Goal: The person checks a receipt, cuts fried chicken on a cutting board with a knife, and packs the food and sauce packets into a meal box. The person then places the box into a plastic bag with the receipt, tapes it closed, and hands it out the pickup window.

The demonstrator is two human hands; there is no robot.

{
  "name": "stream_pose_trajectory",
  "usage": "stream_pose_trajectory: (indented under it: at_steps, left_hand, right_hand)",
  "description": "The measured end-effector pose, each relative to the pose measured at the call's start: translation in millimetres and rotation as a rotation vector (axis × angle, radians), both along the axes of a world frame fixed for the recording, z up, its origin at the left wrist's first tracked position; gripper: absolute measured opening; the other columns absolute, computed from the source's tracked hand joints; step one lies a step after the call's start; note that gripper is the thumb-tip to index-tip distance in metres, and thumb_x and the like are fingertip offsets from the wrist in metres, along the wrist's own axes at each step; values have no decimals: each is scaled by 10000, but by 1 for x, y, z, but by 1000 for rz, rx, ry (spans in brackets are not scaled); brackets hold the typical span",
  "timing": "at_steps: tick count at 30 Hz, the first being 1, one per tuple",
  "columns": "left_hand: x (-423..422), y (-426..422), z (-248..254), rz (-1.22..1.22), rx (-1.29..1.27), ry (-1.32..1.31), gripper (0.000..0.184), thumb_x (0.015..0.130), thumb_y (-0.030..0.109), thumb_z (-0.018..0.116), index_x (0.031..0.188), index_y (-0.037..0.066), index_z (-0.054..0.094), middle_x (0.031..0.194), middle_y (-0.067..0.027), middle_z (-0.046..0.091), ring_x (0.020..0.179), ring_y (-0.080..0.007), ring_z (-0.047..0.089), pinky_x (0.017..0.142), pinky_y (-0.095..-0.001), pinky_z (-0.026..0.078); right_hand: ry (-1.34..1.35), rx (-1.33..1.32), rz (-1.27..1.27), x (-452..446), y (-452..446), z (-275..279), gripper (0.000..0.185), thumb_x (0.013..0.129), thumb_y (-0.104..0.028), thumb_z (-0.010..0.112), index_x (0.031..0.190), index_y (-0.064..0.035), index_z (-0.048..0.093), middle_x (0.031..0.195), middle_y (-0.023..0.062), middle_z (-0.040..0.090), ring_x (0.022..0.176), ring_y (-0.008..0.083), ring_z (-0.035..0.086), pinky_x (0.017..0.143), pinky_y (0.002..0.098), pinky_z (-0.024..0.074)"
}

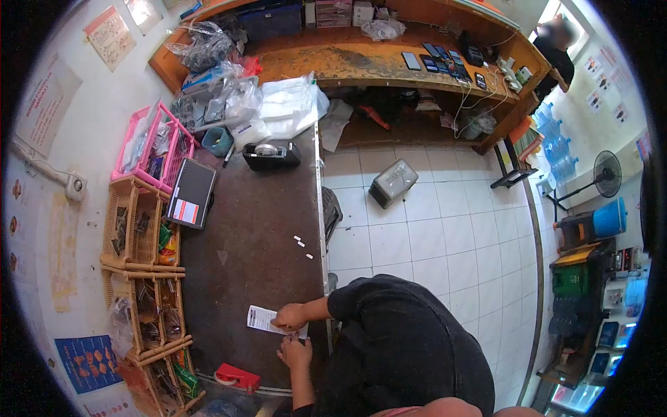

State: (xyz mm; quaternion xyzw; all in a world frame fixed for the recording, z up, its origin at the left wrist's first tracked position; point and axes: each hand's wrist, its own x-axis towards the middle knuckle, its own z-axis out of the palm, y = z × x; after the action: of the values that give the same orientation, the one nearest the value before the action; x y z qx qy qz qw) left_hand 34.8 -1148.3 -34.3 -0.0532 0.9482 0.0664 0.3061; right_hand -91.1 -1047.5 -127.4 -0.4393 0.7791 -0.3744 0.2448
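A small white printed paper (261,318) lies on the dark tabletop (229,278). My right hand (292,317) rests over its middle with bent fingers pressed onto it. My left hand (297,352) is just below, its curled fingertips meeting at the paper's lower right edge. The hands cover part of the sheet, and a small dark spot between the left fingertips is too small to name. Several small white pieces (300,243) lie further up the table. A red tape dispenser (237,377) sits at the lower end, left of my left forearm.
Wicker baskets (142,229), a pink basket (156,149) and a dark tablet-like device (191,193) line the wall side. A black tape dispenser (272,156) stands before plastic bags (288,104). Phones (445,61) lie on the wooden counter (333,59); a person (554,55) stands beyond. A bin (393,183) is on the floor.
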Motion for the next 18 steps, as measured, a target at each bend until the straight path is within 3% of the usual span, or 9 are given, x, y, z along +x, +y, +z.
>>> stream_pose_trajectory:
  at_steps: [3, 5, 10, 13, 16, 18]
  left_hand:
    - [-6, 3, 8, 16, 11, -43, 518, 904, 418, 661, 1349, 155, 622, 1390, -129, 537, 1331, -342, 471, 1138, -620, 264]
    - [-8, 3, 6, 24, -1, -56, 521, 905, 418, 660, 1352, 153, 615, 1392, -136, 531, 1338, -342, 465, 1144, -630, 251]
    - [-6, 7, 6, 83, 2, -74, 546, 908, 419, 658, 1374, 145, 581, 1409, -152, 502, 1363, -347, 442, 1143, -655, 237]
    - [8, 7, -2, 95, -11, -10, 569, 904, 403, 670, 1394, 141, 550, 1435, -141, 473, 1371, -354, 428, 1140, -670, 232]
    - [17, 9, 1, 112, 3, 9, 569, 897, 379, 687, 1388, 127, 546, 1466, -129, 444, 1376, -359, 417, 1141, -673, 230]
    - [26, 13, 4, 122, 46, 95, 572, 890, 354, 697, 1388, 119, 542, 1484, -120, 429, 1376, -360, 414, 1140, -674, 234]
  right_hand:
    - [-10, -16, -132, 0, -3, 3, 219, 894, -220, 607, 981, -19, 615, 862, 197, 676, 882, 409, 671, 750, 520, 520]
    - [88, 105, 89, 7, 2, 23, 229, 891, -229, 609, 988, -22, 614, 852, 195, 673, 861, 399, 673, 761, 516, 531]
    - [104, -13, -126, 3, 2, 20, 232, 886, -250, 621, 972, -35, 633, 854, 206, 692, 839, 402, 689, 755, 525, 535]
    - [55, 153, 84, 5, 5, 16, 234, 884, -246, 625, 973, -30, 636, 882, 213, 683, 871, 404, 679, 767, 520, 535]
    - [103, 6, -151, 0, 2, 13, 225, 882, -243, 630, 964, -34, 646, 874, 208, 672, 893, 387, 672, 760, 512, 534]
    - [82, 89, 92, 4, 6, 10, 215, 887, -251, 626, 944, -46, 660, 878, 186, 669, 898, 386, 670, 763, 495, 531]
